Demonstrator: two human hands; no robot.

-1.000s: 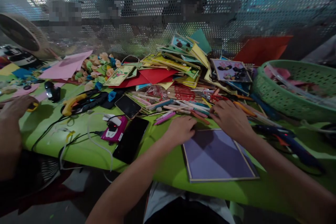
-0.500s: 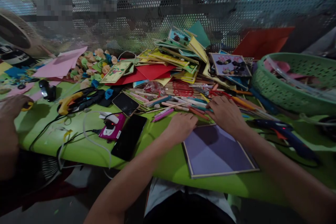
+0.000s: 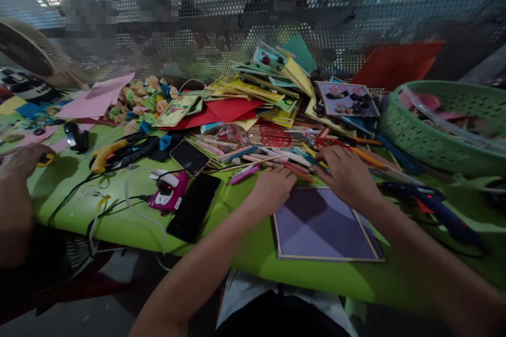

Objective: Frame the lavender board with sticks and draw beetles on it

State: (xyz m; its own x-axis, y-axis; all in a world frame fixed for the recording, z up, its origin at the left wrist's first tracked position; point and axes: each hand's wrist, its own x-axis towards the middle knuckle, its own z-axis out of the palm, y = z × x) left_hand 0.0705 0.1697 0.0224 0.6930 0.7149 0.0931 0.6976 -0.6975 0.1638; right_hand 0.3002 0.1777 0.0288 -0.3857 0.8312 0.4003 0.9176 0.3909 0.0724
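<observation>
A purple card [image 3: 316, 226] edged with thin pale sticks lies flat on the green table, between my forearms. My left hand [image 3: 274, 187] is palm down at its upper left corner, fingertips at the near edge of a heap of coloured pens [image 3: 272, 157]; its fingers are bent but look apart, and no held thing shows. My right hand [image 3: 346, 171] is above the card's upper right, its fingers spread over the pens, touching or just over them. Beneath both hands the fingertips are partly hidden.
Left of my arm lie a black phone [image 3: 194, 208], a magenta power adapter [image 3: 169, 192] and cables. A blue glue gun [image 3: 438, 205] and a green basket [image 3: 443, 137] are on the right. Stacked cards [image 3: 256, 87] rise behind the pens. Another person's hand [image 3: 21, 160] rests far left.
The purple card has turned slightly and now sits straighter, its near edge shifted left. My left fingers have moved up a little toward the pens; my right hand has shifted slightly right.
</observation>
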